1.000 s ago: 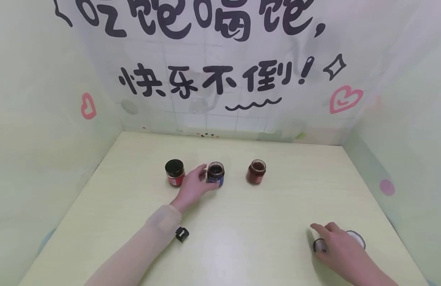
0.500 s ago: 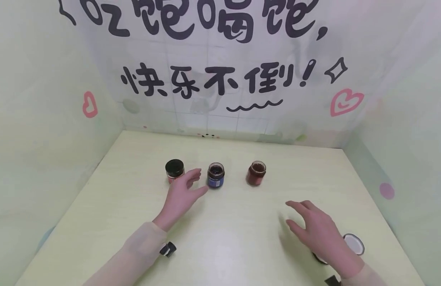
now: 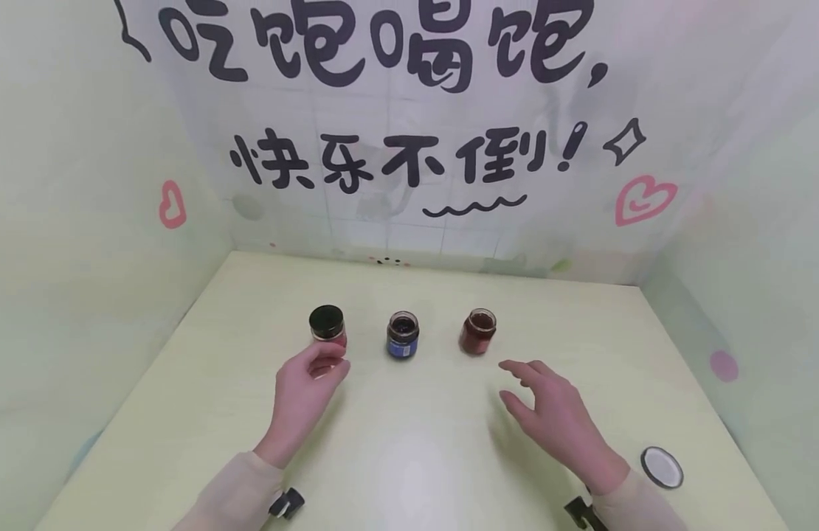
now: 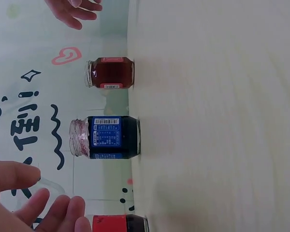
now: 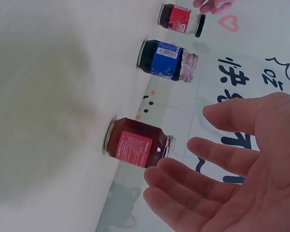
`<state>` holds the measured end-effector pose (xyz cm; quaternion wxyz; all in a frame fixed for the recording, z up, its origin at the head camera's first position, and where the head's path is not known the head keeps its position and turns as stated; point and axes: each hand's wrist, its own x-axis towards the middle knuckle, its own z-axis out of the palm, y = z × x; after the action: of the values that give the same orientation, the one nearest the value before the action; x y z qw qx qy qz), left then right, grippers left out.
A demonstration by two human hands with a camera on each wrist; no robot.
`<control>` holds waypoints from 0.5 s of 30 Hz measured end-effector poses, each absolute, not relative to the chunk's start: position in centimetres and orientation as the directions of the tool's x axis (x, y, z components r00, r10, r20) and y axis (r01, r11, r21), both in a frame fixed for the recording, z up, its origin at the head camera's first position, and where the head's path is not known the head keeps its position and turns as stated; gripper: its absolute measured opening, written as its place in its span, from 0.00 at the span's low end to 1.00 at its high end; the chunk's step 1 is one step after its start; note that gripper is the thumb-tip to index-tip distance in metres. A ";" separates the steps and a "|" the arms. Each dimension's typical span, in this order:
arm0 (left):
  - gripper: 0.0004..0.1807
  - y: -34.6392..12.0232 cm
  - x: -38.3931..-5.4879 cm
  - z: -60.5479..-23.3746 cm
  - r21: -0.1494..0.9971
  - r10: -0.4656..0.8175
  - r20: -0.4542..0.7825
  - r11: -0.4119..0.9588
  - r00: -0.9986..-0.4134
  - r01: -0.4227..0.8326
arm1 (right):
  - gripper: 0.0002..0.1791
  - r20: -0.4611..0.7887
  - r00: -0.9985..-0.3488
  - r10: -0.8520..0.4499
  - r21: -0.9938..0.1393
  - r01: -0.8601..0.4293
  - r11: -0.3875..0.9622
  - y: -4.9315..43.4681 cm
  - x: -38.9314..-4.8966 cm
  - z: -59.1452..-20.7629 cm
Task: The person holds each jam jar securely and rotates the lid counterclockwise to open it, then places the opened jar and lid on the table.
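Note:
Three glass jars stand upright in a row on the table. The left one [image 3: 326, 324] wears a black lid and a red label; my left hand [image 3: 306, 398] hovers in front of it, loosely curved and holding nothing, covering its lower part. In the middle is a lidless jar with a blue label [image 4: 106, 137] and dark contents. At the right sits another lidless jar [image 5: 135, 142], reddish-brown inside with a red label. My right hand [image 3: 555, 413] is raised in front of that jar, fingers relaxed, thumb apart, nothing in its grasp.
A round lid [image 3: 662, 467] lies with its pale inside up on the table [image 3: 409, 442], right of my right sleeve. Printed walls enclose the table at the back [image 3: 383, 228] and both sides. Black wrist devices [image 3: 286, 504] stick out beside both sleeves.
My left hand has left the blue-labelled jar and come back to the left, in front of the black-lidded jar. My right hand has lifted from the lids and moved left toward the reddish-brown jar.

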<state>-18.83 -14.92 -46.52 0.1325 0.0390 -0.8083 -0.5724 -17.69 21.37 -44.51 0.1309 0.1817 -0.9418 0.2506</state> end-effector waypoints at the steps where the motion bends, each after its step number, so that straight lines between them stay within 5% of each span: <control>1: 0.08 -15.0 -18.8 -46.6 0.932 -0.223 0.181 0.351 -0.958 0.094 | 0.22 0.336 -0.901 -0.273 -0.434 -0.406 0.804 21.1 -17.8 -44.6; 7: 0.11 -15.6 -18.8 -46.8 0.912 -0.296 0.254 0.390 -0.921 0.126 | 0.22 0.316 -0.914 -0.254 -0.480 -0.385 0.788 19.9 -18.7 -44.7; 15: 0.19 -16.8 -19.6 -47.2 0.943 -0.362 0.191 0.326 -0.913 0.068 | 0.22 0.291 -0.922 -0.254 -0.563 -0.380 0.734 18.6 -19.8 -44.4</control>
<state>-19.58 -16.81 -47.18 0.1873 0.0926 -0.7923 -0.5733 -19.77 18.62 -44.35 0.0976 0.1712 -0.9259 0.3221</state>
